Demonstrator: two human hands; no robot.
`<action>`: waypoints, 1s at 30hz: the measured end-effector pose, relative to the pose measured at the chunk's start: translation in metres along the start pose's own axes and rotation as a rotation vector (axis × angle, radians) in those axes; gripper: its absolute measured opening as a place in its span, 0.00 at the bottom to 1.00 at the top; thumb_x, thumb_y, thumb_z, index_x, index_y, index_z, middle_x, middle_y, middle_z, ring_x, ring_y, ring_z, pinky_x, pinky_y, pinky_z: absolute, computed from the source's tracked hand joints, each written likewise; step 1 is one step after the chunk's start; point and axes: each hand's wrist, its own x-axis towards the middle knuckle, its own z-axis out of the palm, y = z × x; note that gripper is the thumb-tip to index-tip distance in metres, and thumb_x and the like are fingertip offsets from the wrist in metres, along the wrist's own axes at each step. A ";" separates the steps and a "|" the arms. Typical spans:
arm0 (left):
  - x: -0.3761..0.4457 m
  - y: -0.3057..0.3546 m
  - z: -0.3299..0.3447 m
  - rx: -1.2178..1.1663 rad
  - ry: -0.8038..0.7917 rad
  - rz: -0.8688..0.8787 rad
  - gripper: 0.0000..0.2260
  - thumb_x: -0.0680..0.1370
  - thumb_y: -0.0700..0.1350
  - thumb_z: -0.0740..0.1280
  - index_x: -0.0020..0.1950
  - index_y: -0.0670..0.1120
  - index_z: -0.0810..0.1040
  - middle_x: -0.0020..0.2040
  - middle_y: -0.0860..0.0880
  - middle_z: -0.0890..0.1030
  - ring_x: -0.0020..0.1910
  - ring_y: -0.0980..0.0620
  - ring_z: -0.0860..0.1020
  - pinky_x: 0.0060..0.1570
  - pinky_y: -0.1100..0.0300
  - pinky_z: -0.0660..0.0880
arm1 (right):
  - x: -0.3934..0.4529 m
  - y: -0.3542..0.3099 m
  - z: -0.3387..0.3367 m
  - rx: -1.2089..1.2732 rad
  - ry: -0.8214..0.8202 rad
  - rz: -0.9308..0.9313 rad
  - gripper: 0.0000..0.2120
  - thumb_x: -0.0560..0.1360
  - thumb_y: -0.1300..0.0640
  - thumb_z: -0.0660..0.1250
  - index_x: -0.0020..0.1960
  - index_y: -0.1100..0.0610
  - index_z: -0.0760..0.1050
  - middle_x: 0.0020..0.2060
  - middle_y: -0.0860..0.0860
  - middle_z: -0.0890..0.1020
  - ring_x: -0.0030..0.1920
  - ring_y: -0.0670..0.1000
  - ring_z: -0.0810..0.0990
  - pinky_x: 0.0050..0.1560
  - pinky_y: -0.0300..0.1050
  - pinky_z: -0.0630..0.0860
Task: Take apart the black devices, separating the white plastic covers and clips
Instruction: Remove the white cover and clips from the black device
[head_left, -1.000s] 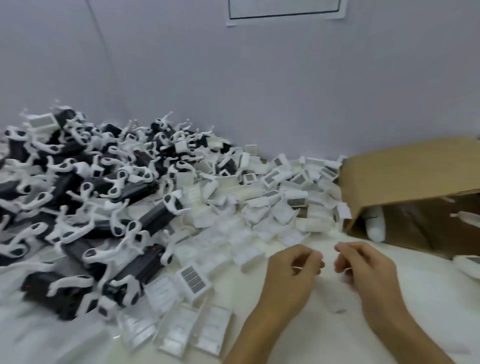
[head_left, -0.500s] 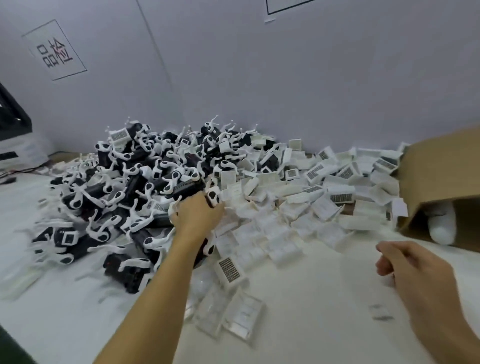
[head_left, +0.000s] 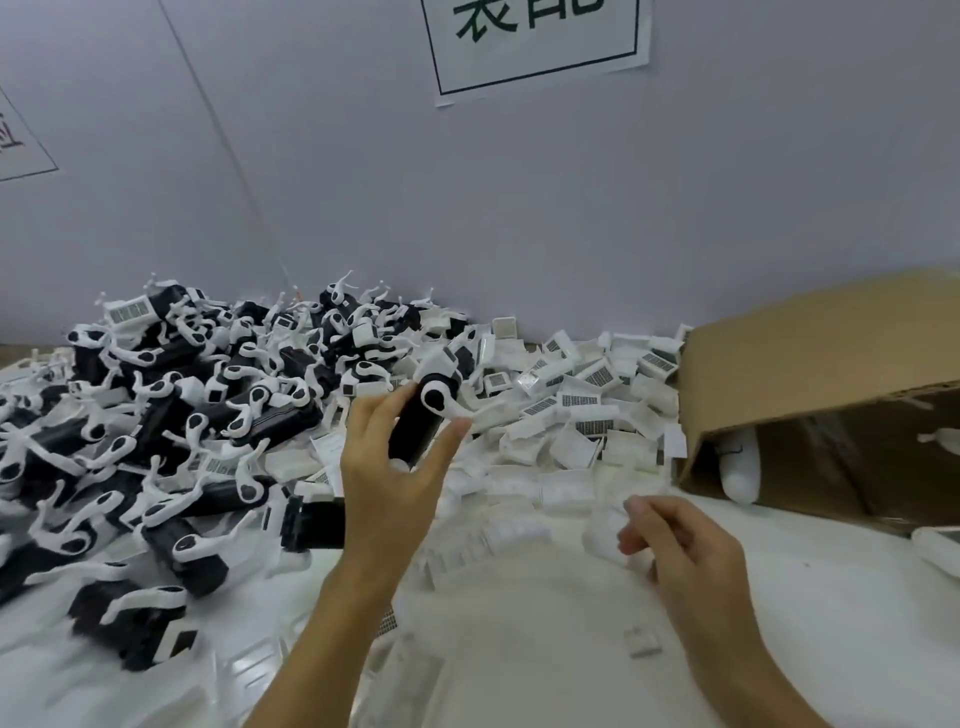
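Black plastic oblong device (head_left: 415, 428) with a white rounded clip (head_left: 440, 400) at its upper end; we note it lifted above the white table (head_left: 545, 649), tilted, in front of the heap of black devices (head_left: 171, 415). Our left hand (head_left: 387, 467) grips its body between thumb and fingers. Our right hand (head_left: 680, 540) hovers low nearby, fingers loosely curled, holding nothing. Loose white plastic covers (head_left: 576, 410) lie beside a brown cardboard box (head_left: 821, 395).

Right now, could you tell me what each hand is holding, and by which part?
The left hand grips a black device around its lower body, clip end up. The right hand holds nothing.
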 end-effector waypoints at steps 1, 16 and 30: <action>-0.005 0.011 0.008 -0.074 0.012 -0.023 0.22 0.76 0.54 0.72 0.63 0.41 0.78 0.54 0.49 0.73 0.53 0.49 0.78 0.57 0.52 0.78 | -0.002 -0.003 0.001 0.022 -0.032 -0.014 0.06 0.77 0.51 0.69 0.44 0.52 0.82 0.36 0.49 0.85 0.35 0.41 0.81 0.37 0.37 0.73; -0.047 0.071 0.086 -0.849 -0.115 -0.994 0.39 0.48 0.55 0.88 0.52 0.39 0.80 0.42 0.42 0.85 0.40 0.47 0.85 0.38 0.55 0.80 | -0.011 -0.015 0.008 0.115 -0.263 -0.067 0.21 0.66 0.27 0.64 0.39 0.42 0.82 0.30 0.38 0.79 0.33 0.38 0.77 0.36 0.30 0.72; -0.037 0.026 0.051 0.205 -0.516 -0.338 0.34 0.59 0.84 0.53 0.35 0.59 0.84 0.49 0.53 0.79 0.62 0.48 0.71 0.62 0.54 0.66 | -0.014 -0.014 0.013 0.263 -0.343 0.035 0.28 0.70 0.39 0.71 0.63 0.54 0.81 0.50 0.54 0.86 0.52 0.57 0.85 0.50 0.52 0.80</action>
